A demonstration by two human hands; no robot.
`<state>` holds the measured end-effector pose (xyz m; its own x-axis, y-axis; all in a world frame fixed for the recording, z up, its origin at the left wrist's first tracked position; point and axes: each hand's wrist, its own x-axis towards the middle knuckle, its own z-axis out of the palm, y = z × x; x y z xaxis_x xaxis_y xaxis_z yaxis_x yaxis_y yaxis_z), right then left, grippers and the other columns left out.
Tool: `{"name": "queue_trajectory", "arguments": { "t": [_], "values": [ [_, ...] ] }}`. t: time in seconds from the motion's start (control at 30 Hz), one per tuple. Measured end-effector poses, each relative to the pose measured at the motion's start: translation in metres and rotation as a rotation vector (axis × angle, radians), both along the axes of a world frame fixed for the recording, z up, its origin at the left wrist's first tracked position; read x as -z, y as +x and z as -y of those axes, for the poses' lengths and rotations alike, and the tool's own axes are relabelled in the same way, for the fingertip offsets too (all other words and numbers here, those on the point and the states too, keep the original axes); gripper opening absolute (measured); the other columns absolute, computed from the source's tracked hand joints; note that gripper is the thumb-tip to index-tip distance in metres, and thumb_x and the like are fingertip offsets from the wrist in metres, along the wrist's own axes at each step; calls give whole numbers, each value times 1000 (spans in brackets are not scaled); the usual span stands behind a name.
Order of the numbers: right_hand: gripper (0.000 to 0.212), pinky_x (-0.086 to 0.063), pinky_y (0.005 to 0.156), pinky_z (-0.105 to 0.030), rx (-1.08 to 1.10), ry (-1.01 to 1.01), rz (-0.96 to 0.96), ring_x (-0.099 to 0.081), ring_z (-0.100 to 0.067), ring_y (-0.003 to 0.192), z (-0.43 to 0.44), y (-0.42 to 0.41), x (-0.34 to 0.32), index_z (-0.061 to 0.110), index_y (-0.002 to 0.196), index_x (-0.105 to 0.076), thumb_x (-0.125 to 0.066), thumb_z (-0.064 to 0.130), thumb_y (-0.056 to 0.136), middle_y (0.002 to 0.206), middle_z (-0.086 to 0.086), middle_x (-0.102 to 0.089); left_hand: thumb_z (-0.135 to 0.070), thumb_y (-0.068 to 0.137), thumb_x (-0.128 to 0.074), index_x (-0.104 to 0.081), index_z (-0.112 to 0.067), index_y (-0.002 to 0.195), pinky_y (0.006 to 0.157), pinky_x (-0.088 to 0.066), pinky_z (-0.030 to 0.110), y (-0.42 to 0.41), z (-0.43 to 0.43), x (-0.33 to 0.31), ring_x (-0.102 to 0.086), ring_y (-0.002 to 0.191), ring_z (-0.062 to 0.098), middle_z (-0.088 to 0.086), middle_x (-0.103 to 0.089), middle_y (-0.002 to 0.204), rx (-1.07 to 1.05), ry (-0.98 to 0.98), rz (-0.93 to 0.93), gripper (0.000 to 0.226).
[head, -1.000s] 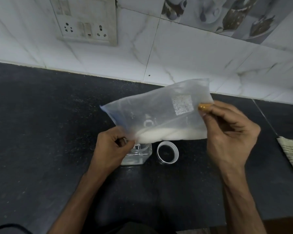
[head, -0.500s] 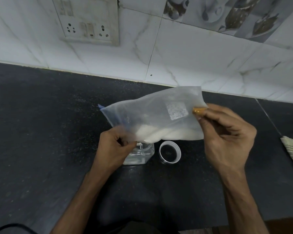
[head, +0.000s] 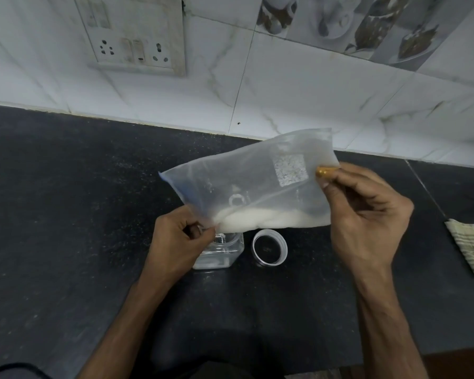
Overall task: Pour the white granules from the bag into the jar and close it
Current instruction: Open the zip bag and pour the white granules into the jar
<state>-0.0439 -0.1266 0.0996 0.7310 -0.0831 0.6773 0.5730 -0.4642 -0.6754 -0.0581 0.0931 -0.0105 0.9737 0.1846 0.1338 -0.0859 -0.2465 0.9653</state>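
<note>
A clear plastic bag (head: 252,179) hangs above the black counter, tilted with its left end lower. White granules (head: 268,220) lie along its bottom edge. My left hand (head: 178,239) pinches the bag's lower left corner right over the mouth of a clear square jar (head: 225,253). My right hand (head: 367,214) pinches the bag's upper right edge and holds it higher. The jar stands upright on the counter, partly hidden by my left hand and the bag. Its white ring-shaped lid (head: 270,248) lies just right of it, open side up.
The black counter (head: 66,214) runs to a white marble-tiled wall with a socket plate (head: 134,47) at upper left. A folded striped cloth (head: 471,247) lies at the right edge. The counter's front edge shows at lower right.
The bag's right end has risen a little with my right hand, steepening the tilt towards the jar. My left hand stays at the jar's mouth.
</note>
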Motion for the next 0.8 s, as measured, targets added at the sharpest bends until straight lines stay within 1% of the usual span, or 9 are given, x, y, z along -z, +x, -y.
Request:
{"name": "queue_trajectory", "arguments": {
  "t": [0.1, 0.17, 0.23, 0.33, 0.4, 0.5, 0.6, 0.7, 0.8],
  "values": [
    [25, -55, 83, -21, -11, -18, 0, -71, -8, 91, 1, 0, -1, 3, 103, -70, -73, -10, 82, 98, 3, -71, 6, 71, -79, -58, -29, 56, 44, -38, 18, 0, 0, -2, -42, 44, 3, -7, -52, 48, -7, -2, 4, 44],
    [26, -55, 83, -19, 8, -19, 1, -70, -5, 90, 2, 0, -2, 2, 104, -69, -73, -10, 82, 99, 3, -71, 5, 73, -79, -58, -33, 58, 43, -37, 14, 0, -1, -3, -43, 43, 2, -11, -55, 48, 12, 7, 11, 46],
    [25, -54, 83, -20, 10, -15, -1, -71, -6, 91, 2, 0, -2, 2, 104, -70, -73, -11, 82, 99, 2, -71, 4, 73, -80, -61, -33, 59, 43, -37, 12, -1, 0, -3, -45, 43, 3, -13, -58, 50, 17, 15, 1, 44],
    [24, -55, 83, -21, 3, -31, -2, -71, -11, 91, 2, -1, -1, 1, 103, -70, -73, -10, 82, 99, 2, -71, 7, 71, -80, -58, -34, 53, 43, -37, 12, 0, -1, -3, -45, 44, 3, -12, -58, 49, -3, -2, -3, 50],
    [23, -55, 83, -21, 14, -18, 0, -71, -9, 91, 3, 0, -1, 1, 104, -70, -73, -8, 83, 101, 1, -71, 5, 73, -79, -59, -35, 57, 44, -37, 10, -1, 0, -4, -45, 44, 2, -16, -57, 48, 22, 8, 5, 47],
    [23, -55, 84, -19, 8, -27, 2, -71, -7, 91, 5, 1, -2, 0, 104, -70, -73, -8, 83, 101, 1, -71, 3, 73, -79, -62, -30, 58, 45, -38, 16, -1, -1, -3, -43, 45, 2, -8, -54, 47, 12, -6, -4, 40],
    [24, -55, 84, -19, 11, -39, 10, -70, -5, 91, 4, 2, -3, 1, 105, -69, -73, -7, 83, 102, 2, -70, 1, 73, -80, -65, -25, 60, 44, -38, 15, 0, -2, -4, -43, 43, 2, -10, -56, 48, 29, 30, 6, 33],
    [23, -55, 84, -21, 4, -36, 12, -71, -7, 91, 3, 2, -4, 2, 104, -69, -74, -7, 83, 101, 3, -71, 2, 71, -82, -60, -33, 56, 44, -39, 17, 0, -3, -6, -43, 42, 3, -8, -53, 44, 10, 51, 15, 44],
    [24, -55, 84, -22, 7, -31, 15, -71, -7, 92, 2, 1, -4, 2, 105, -69, -74, -7, 83, 102, 2, -70, -1, 71, -83, -60, -36, 59, 43, -38, 11, -1, -3, -6, -44, 40, 1, -12, -55, 46, 13, 67, 28, 44]
  ]
}}
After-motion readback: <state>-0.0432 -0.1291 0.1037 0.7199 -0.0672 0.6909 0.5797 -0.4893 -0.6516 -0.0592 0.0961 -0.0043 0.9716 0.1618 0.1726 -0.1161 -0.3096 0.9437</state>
